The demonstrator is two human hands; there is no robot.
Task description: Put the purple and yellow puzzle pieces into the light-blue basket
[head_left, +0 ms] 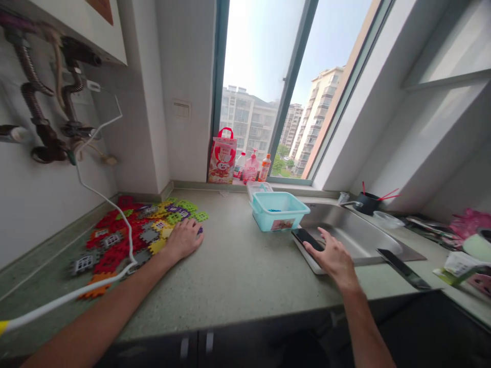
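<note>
My left hand (184, 238) rests at the right edge of a spread of plastic interlocking pieces (115, 255) in red, yellow, grey, green and purple. Its fingers curl down, and a small purple piece (200, 230) shows between thumb and fingertips. My right hand (335, 259) is open, thumb and fingers apart, over the near side of a dark phone (305, 236). That phone lies on a white, flat object (316, 268) beside the sink; whether my thumb touches it, I cannot tell. Between the hands stands a light-blue plastic basket (263, 221) with some blue pieces inside.
A white cable (128, 225) crosses the pieces. To the right are a steel sink (356, 245), a second dark phone-like slab (404, 269) and a clear bowl (387, 220). A red-handled bag (222, 158) and several bottles line the windowsill. A clear lid (256, 188) sits behind the basket.
</note>
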